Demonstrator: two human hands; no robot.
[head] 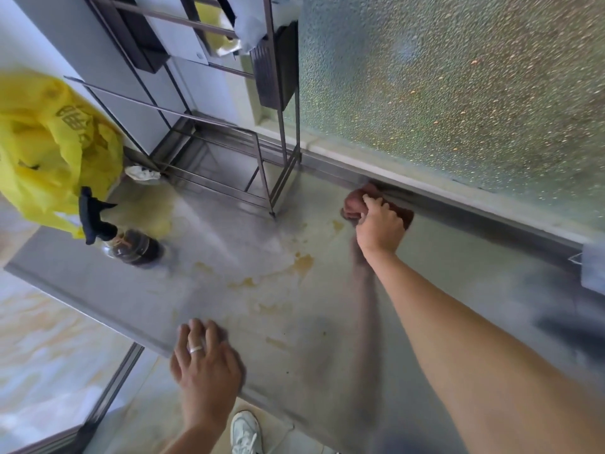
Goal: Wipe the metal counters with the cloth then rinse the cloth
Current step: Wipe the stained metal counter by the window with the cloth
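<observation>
The metal counter (327, 322) fills the middle of the head view and carries yellow-brown stains near its centre. At its far edge, against the raised back lip, my right hand (379, 226) grips a reddish-brown cloth (355, 201) and presses it onto the surface. My left hand (206, 358) rests flat on the counter's near edge, fingers spread, with a ring on one finger and nothing held.
A dark spray bottle (131, 244) stands at the counter's left. A yellow plastic bag (49, 149) hangs beside it. A metal wire rack (229, 152) occupies the back left corner. Frosted glass (458, 93) runs behind the counter. My shoe (245, 432) shows below.
</observation>
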